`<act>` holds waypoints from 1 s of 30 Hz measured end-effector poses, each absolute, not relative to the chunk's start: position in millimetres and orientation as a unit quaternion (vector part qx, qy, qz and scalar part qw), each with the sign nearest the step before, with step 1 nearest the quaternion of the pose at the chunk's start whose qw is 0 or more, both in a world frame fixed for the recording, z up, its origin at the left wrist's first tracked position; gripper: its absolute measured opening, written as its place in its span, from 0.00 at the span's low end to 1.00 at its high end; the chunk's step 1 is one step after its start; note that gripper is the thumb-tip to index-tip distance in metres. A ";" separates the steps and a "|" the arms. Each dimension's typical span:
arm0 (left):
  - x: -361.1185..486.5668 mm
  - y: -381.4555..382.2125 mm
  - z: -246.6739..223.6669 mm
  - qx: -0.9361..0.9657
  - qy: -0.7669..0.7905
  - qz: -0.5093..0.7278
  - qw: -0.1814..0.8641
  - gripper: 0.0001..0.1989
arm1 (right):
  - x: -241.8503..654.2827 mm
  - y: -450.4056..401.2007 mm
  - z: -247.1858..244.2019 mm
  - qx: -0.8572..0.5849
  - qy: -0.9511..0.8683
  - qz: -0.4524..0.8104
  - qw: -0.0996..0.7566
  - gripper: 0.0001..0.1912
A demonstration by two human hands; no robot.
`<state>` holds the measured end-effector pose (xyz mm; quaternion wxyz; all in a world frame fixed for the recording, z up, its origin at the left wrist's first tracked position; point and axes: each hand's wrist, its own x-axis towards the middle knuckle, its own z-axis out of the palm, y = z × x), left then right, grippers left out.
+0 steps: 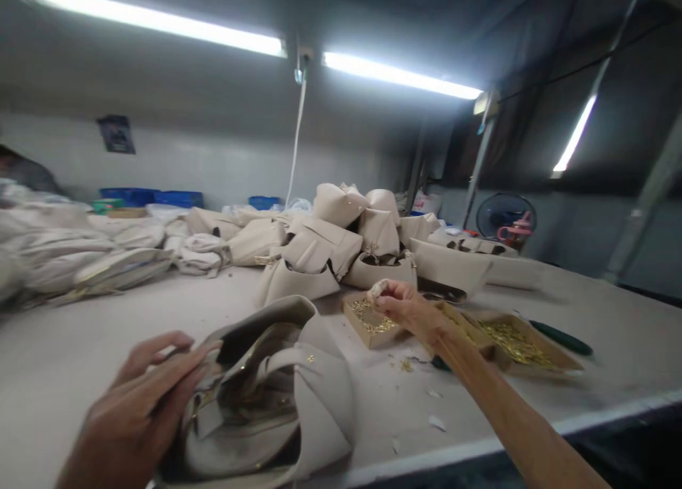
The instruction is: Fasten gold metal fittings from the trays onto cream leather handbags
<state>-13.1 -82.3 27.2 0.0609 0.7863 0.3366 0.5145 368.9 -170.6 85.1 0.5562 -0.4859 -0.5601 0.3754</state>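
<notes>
A beige handbag (327,396) lies open on the table in front of me, its dark interior and a small gold stud showing. My left hand (143,396) is closed on the bag's left rim, thumb and fingers together at the edge. Over a small cardboard tray (373,336) of gold metal pieces hovers my right hand (397,304), with its fingertips pinched together. Something whitish covers a fingertip there. Whether a small piece sits in that pinch is too blurred to make out.
Further right is another cardboard tray (559,361) of gold pieces, beside a dark green-handled tool (562,337). Loose gold bits (406,365) and scraps lie near the front edge. Beige bags (325,240) are piled behind, with more soft pieces (96,254) at left. A fan (501,215) stands back right.
</notes>
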 end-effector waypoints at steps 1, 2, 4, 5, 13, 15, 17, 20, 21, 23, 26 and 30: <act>-12.3 -83.9 28.9 0.787 0.332 0.518 0.039 0.12 | 345.8 -167.7 90.5 -0.462 -0.572 0.391 0.553 0.16; -10.5 -85.3 31.2 0.790 0.323 0.520 0.028 0.12 | 323.2 -165.3 95.5 -0.439 -0.582 0.406 0.550 0.15; -5.7 -86.6 36.8 0.792 0.304 0.530 -0.005 0.13 | 282.0 -161.6 104.5 -0.397 -0.599 0.427 0.548 0.14; -3.4 -86.6 39.6 0.790 0.305 0.531 -0.014 0.12 | 264.3 -159.9 108.4 -0.378 -0.605 0.437 0.548 0.14; 4.9 -88.9 53.2 0.771 0.326 0.545 0.044 0.08 | 189.9 -136.5 118.4 -0.374 -0.628 0.463 0.501 0.12; 5.2 -90.9 54.0 0.762 0.334 0.550 0.070 0.08 | 180.4 -131.3 117.0 -0.392 -0.637 0.455 0.483 0.10; 4.5 -92.5 53.8 0.752 0.346 0.553 0.094 0.07 | 172.1 -126.8 114.9 -0.389 -0.646 0.451 0.477 0.10; 2.9 -93.5 52.7 0.746 0.346 0.560 0.103 0.07 | 163.9 -120.2 109.9 -0.385 -0.646 0.449 0.482 0.10; 2.4 -93.6 52.5 0.747 0.340 0.563 0.101 0.07 | 162.4 -118.1 108.0 -0.388 -0.641 0.452 0.485 0.09; 2.0 -93.7 52.5 0.750 0.327 0.568 0.094 0.07 | 160.9 -114.5 104.3 -0.394 -0.629 0.452 0.494 0.09; 2.1 -93.8 53.3 0.753 0.319 0.569 0.088 0.08 | 160.6 -111.3 100.5 -0.392 -0.612 0.459 0.510 0.08; 2.8 -91.7 53.3 0.758 0.308 0.569 0.082 0.10 | 161.5 -109.2 98.4 -0.398 -0.589 0.490 0.505 0.09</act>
